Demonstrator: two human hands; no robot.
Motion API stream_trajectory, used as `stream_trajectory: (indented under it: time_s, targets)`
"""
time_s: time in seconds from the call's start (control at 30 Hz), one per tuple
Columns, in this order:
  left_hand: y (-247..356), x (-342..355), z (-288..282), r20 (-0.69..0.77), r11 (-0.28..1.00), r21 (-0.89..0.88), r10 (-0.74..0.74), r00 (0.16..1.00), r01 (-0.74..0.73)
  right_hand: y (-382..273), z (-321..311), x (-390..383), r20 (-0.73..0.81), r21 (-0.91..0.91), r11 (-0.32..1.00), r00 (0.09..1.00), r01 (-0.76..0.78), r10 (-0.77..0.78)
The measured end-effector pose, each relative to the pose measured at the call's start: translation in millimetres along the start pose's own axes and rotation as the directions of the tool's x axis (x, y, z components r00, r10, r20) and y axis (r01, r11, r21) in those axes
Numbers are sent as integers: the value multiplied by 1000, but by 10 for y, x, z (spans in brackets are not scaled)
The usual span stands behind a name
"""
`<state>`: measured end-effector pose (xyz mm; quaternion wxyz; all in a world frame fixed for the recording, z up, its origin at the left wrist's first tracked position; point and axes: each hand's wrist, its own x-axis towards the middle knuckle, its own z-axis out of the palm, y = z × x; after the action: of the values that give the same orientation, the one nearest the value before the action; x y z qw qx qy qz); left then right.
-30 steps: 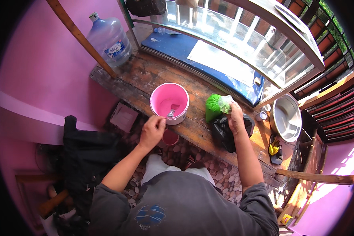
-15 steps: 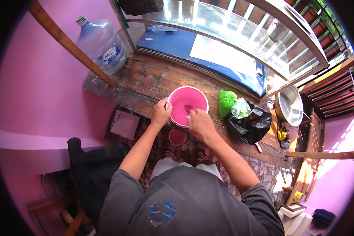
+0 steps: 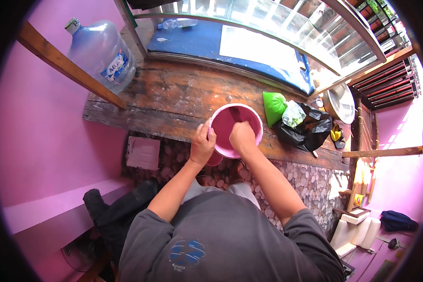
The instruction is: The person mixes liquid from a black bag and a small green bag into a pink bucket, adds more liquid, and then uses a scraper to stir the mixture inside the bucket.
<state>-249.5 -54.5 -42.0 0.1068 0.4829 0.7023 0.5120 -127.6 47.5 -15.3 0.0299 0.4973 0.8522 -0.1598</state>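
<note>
My left hand (image 3: 202, 143) grips the left rim of a pink-lined bucket (image 3: 223, 129) at the front edge of the wooden bench (image 3: 164, 89). My right hand (image 3: 242, 136) is inside the bucket, closed on a dark flat tool (image 3: 235, 113) that stands against the bucket's inner wall. A pink substance coats the inside. Right of the bucket lie a green plastic bag (image 3: 273, 107), a small clear bag (image 3: 293, 114) and a crumpled black bag (image 3: 305, 134). A smaller red container (image 3: 214, 160) is partly hidden below the bucket.
A large water bottle (image 3: 101, 51) stands back left behind a wooden post (image 3: 70, 66). A framed glass case (image 3: 254, 47) runs along the back. A metal basin (image 3: 339, 105) is at right, above a wooden rail (image 3: 380, 152). Dark cloth (image 3: 117, 211) lies lower left.
My right hand has left the green bag and dipped into the bucket on the tool, which now leans differently. My left hand has taken the rim. The view has shifted.
</note>
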Motion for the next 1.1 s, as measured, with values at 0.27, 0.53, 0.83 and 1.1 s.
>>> stream_trajectory:
  time_s: [0.27, 0.53, 0.83, 1.1]
  targets:
    - [-16, 88, -56, 18, 1000, -22, -7, 1000, 8, 8, 57, -60, -91, -168, 963, 969, 211, -228]
    - [-7, 178, -56, 84, 1000, -19, -9, 996, 10, 217, 221, 9, 106, -119, 967, 971, 227, -215]
    - [-99, 436, -47, 153, 990, -97, -83, 985, 98, 165, -4, 286, 92, -100, 985, 987, 138, -129]
    - [-32, 630, 153, 266, 989, 29, -150, 952, 148, 285, -114, 454, 415, -164, 973, 906, 160, -79]
